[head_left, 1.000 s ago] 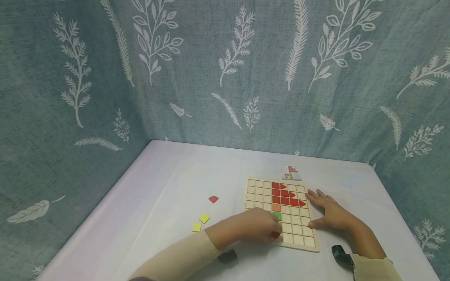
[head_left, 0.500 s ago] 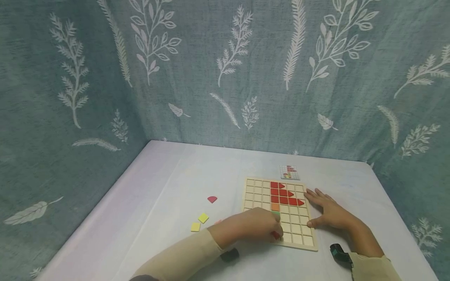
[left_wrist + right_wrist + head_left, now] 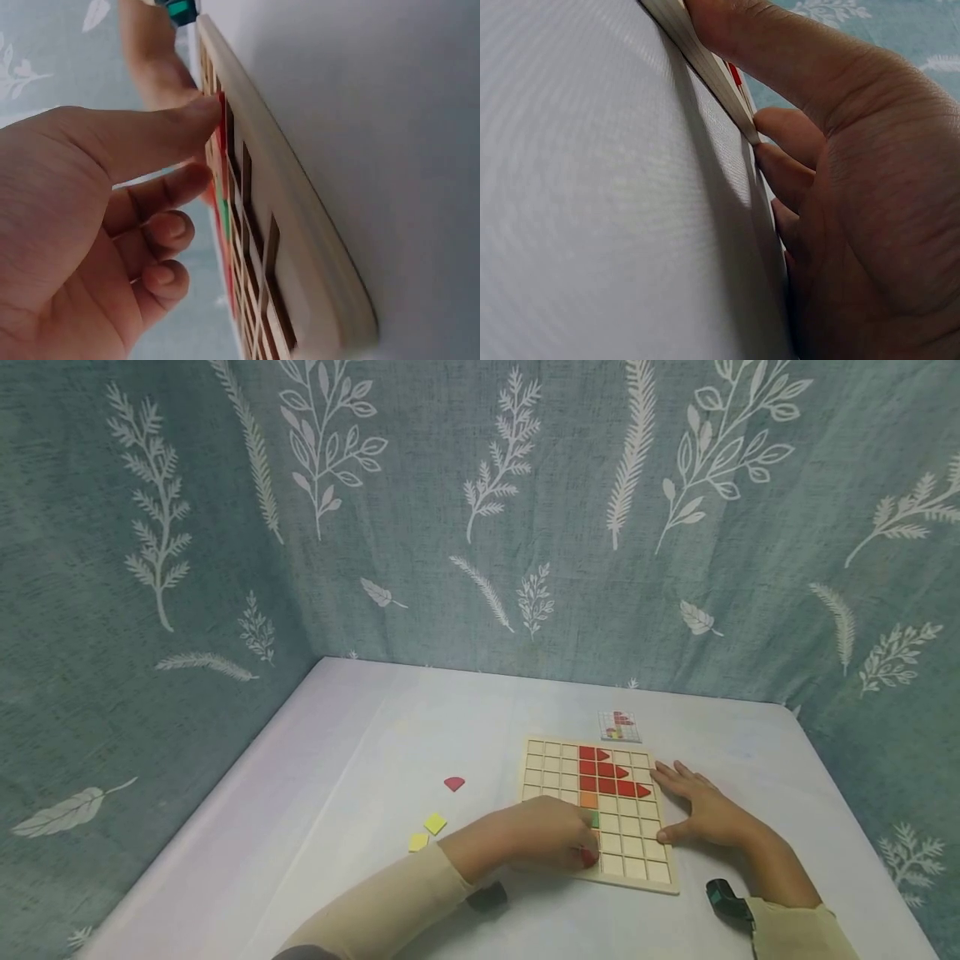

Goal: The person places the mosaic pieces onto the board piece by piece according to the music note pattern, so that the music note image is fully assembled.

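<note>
A wooden grid board (image 3: 633,845) lies on the white table, bearing rows of red tiles (image 3: 607,769), some with pointed ends, an orange tile (image 3: 588,799) and a green tile (image 3: 595,819). Over the board's near part, my left hand (image 3: 543,833) pinches a small red tile (image 3: 588,858) between thumb and index finger. The left wrist view has that thumb pressed to the red tile's edge, right at the cells; the other fingers curl loosely. My right hand (image 3: 701,808) rests along the board's right side, fingers spread, thumb and fingertips on its edge.
Left of the board lie a red fan-shaped tile (image 3: 453,783) and two yellow tiles (image 3: 435,823). A small pattern card (image 3: 619,727) sits behind the board. Patterned teal cloth (image 3: 420,610) rises at the back and left. Dark devices are strapped at both wrists.
My left hand stays over the near part of the board, shifting only slightly, and the red tile in its fingers now sits at the cells. The right hand keeps its place.
</note>
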A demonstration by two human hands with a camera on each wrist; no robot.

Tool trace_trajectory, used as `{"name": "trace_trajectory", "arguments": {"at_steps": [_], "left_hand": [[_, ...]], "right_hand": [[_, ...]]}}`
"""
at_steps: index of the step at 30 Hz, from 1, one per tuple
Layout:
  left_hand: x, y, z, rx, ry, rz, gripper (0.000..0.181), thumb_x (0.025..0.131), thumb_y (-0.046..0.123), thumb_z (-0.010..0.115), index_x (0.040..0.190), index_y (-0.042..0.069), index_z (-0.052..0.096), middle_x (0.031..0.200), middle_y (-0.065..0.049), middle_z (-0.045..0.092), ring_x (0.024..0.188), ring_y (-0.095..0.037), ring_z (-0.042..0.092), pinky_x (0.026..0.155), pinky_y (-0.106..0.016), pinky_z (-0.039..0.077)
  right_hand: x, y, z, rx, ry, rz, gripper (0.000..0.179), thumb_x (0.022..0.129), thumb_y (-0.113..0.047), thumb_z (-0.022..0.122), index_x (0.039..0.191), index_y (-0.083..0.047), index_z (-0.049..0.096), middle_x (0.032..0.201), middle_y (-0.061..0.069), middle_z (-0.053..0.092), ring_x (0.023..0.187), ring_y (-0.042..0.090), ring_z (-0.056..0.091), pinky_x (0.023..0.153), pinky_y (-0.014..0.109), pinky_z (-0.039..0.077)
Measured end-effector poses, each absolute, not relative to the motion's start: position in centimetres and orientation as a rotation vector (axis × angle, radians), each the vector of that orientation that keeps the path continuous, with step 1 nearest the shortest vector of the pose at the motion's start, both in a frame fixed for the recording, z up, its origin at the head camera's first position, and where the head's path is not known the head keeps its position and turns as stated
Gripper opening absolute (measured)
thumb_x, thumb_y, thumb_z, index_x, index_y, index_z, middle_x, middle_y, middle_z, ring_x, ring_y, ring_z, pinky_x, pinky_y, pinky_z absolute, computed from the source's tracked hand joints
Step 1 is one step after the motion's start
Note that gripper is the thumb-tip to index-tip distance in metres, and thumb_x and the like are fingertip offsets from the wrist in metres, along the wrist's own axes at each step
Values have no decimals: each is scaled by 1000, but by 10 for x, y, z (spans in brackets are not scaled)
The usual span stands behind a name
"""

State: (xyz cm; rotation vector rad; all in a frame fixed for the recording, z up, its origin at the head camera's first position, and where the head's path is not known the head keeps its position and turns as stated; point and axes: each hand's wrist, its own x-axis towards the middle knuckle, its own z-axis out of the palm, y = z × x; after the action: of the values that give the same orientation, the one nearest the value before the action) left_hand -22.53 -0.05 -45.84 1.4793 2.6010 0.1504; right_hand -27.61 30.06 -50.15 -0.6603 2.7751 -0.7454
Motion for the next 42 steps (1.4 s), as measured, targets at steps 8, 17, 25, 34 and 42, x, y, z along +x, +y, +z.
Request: {"name": "trace_trajectory", "arguments": {"at_steps": [8, 17, 25, 34, 42], "left_hand": [[-235, -45, -454, 1316, 2678, 212, 17, 88, 18, 71, 102, 26, 74, 81, 16, 54, 72, -1, 47, 67, -17, 42], [-236, -93, -456, 943, 2732, 245, 31, 77, 0, 64, 92, 25, 73, 76, 12, 54, 63, -7, 48, 57, -22, 44], [-242, -139, -453, 709, 2875, 326, 25, 87, 12, 70, 111, 19, 73, 97, 11, 63, 87, -9, 59, 85, -31, 50], [-259, -165, -462, 486, 2946, 300, 25, 87, 24, 73, 111, 16, 72, 86, 11, 57, 79, -9, 55, 80, -32, 51], [-271, -158, -469, 564, 2944, 305, 13, 86, 15, 72, 95, 23, 74, 82, 14, 56, 80, -8, 56, 82, -31, 50]], "right_hand": [[-274, 297, -499, -603, 2784, -710, 116, 61, -58, 83, 150, -3, 34, 156, 20, 23, 143, 45, 6, 109, 63, 6], [-274, 299, -501, -594, 2782, -691, 116, 61, -58, 82, 150, -2, 34, 156, 20, 23, 143, 45, 6, 109, 63, 6], [-275, 297, -501, -604, 2777, -703, 116, 61, -58, 83, 149, -2, 34, 156, 20, 23, 143, 45, 6, 109, 63, 5], [-275, 297, -502, -608, 2780, -699, 115, 61, -59, 82, 150, -3, 34, 156, 20, 23, 142, 46, 7, 108, 65, 7], [-274, 299, -499, -617, 2786, -695, 115, 62, -60, 81, 150, -4, 34, 156, 21, 23, 142, 46, 7, 108, 65, 6]]}}
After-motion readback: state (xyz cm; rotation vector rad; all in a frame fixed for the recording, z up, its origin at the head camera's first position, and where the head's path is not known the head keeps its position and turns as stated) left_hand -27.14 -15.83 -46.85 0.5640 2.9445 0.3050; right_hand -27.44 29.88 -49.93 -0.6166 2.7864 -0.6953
